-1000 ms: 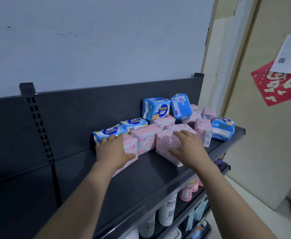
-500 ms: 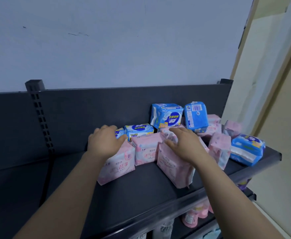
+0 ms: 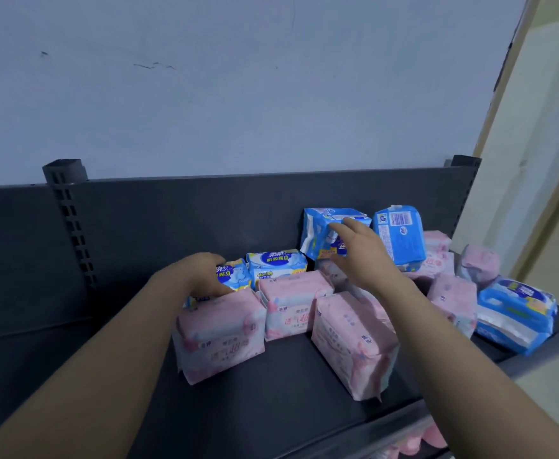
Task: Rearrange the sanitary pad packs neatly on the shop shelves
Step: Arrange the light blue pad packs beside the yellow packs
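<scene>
Pink and blue sanitary pad packs (image 3: 437, 258) crowd the right half of a dark grey metal shelf (image 3: 271, 412), seen from a head-worn camera as a person works with both bare hands. At centre-left of the frame the left hand (image 3: 198, 276) curls its fingers over the top of a blue-and-white pack (image 3: 238, 276) and grips it, just behind the leftmost pink pack (image 3: 220, 336), which stands upright at the front of the row. To the right stand a second blue-and-white pack (image 3: 276, 265) and, in front of that, a middle pink pack (image 3: 293, 306). A tilted pink pack (image 3: 351, 346) leans at lower centre, one corner turned toward the shelf's front edge. Above centre, the right hand (image 3: 361, 256) reaches to a blue pack (image 3: 318, 233) propped against the back panel (image 3: 172, 226), fingers spread and relaxed over its face; whether they touch it cannot be told. Just right of it stands a barcode-side blue pack (image 3: 399, 236). Further pink packs (image 3: 453, 299) are heaped at the right, and a large blue pack (image 3: 516, 316) lies on its side by the shelf's right end. A pale wall (image 3: 238, 94) fills the upper frame.
</scene>
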Action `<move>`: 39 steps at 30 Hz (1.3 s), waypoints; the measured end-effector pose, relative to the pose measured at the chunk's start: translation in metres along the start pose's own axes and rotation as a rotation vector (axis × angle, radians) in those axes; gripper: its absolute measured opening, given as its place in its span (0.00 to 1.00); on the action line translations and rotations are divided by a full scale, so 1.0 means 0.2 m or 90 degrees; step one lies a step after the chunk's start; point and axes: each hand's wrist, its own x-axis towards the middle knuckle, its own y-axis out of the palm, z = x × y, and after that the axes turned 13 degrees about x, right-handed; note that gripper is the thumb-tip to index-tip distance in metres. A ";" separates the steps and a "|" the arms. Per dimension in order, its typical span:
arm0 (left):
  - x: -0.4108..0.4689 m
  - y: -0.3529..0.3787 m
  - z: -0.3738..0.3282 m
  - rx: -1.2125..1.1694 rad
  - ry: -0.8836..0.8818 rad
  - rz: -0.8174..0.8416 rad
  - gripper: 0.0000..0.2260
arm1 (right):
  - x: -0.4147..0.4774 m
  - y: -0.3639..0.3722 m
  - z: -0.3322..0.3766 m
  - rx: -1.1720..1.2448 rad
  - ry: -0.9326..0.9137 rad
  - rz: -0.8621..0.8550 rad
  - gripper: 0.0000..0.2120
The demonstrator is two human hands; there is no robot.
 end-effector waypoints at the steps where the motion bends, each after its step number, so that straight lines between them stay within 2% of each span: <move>1: 0.01 0.00 0.01 -0.007 0.009 -0.001 0.31 | 0.02 0.00 0.00 0.016 0.002 -0.012 0.26; 4: 0.03 0.01 0.05 -0.049 0.017 -0.028 0.28 | 0.09 0.02 -0.02 0.040 0.005 -0.043 0.28; 8: 0.02 -0.06 0.12 -0.062 -0.002 -0.069 0.30 | 0.16 0.04 -0.07 0.006 0.043 -0.021 0.41; 13: -0.08 -0.29 0.10 -0.108 0.038 -0.137 0.36 | 0.21 0.01 -0.08 -0.095 0.023 -0.035 0.29; 15: -0.11 -0.36 0.02 -0.131 0.084 -0.127 0.33 | 0.22 -0.03 -0.07 -0.092 0.020 -0.032 0.28; 19: -0.08 -0.39 -0.16 -0.214 0.145 -0.080 0.22 | 0.20 -0.17 -0.06 -0.020 0.035 -0.054 0.26; 25: 0.08 -0.31 -0.31 -0.300 0.113 0.021 0.20 | 0.13 -0.31 -0.12 0.035 0.078 -0.071 0.19; 27: 0.11 -0.31 -0.30 -0.320 0.103 0.091 0.23 | 0.12 -0.31 -0.14 0.047 0.078 -0.062 0.19; 32: 0.16 -0.34 -0.30 -0.333 0.097 0.250 0.38 | 0.11 -0.26 -0.16 0.094 0.066 -0.053 0.20; 36: 0.18 -0.36 -0.31 -0.309 0.104 0.334 0.44 | 0.12 -0.24 -0.16 0.077 0.062 -0.048 0.19; 39: 0.20 -0.34 -0.30 -0.305 0.102 0.363 0.44 | 0.12 -0.22 -0.16 0.074 0.056 -0.044 0.19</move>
